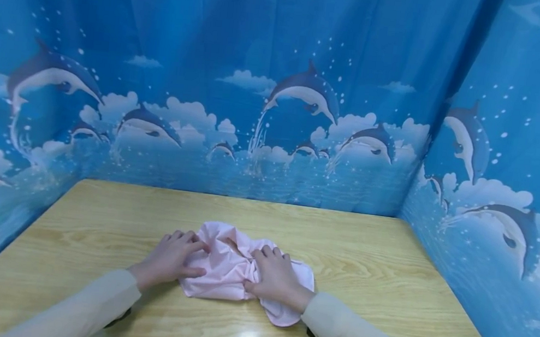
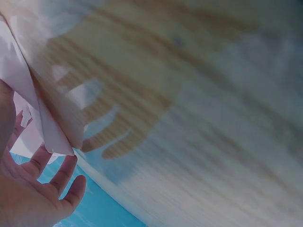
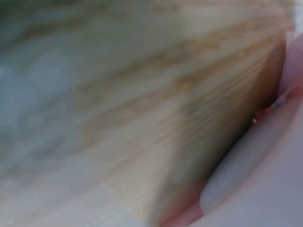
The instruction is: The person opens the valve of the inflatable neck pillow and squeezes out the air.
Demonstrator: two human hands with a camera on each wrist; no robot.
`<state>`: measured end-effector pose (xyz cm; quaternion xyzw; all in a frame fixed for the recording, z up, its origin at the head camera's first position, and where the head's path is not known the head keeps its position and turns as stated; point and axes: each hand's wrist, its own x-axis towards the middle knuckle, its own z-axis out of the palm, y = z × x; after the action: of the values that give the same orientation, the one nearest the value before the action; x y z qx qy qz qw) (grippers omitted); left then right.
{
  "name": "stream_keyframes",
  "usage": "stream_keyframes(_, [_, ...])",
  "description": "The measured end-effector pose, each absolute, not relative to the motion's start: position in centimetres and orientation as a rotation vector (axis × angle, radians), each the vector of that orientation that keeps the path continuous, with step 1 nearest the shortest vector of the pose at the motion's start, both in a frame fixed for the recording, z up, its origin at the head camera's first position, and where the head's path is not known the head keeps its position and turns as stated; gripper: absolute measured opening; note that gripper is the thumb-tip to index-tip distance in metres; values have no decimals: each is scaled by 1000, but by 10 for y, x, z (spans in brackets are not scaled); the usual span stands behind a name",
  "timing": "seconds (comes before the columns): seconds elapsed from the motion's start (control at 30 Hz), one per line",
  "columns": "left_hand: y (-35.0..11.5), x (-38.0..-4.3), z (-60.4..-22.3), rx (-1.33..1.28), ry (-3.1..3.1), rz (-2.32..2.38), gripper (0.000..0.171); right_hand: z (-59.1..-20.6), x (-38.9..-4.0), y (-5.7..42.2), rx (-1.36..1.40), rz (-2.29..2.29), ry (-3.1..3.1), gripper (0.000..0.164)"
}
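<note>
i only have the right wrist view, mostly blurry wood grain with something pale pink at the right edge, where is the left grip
Observer: In the head view, the left grip touches the left side of the pink cloth.
Operator: is the cloth lying flat
Observer: No, the head view shows it bunched up and creased.
Operator: and what's beyond it all
Observer: A blue curtain with a sea print, past the far edge of the wooden table.
</note>
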<state>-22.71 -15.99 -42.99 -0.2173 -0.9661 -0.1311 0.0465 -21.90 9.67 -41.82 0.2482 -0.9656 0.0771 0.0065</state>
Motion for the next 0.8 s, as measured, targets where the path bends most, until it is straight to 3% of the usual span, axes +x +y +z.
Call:
stream_keyframes(0.6, [-160, -228, -431, -677, -2935, -396, 42, -417, -220, 90, 887, 329, -3045, 112])
stream_keyframes(0.8, [-159, -227, -432, -670, -2945, -399, 42, -418, -219, 86, 921, 245, -3094, 118])
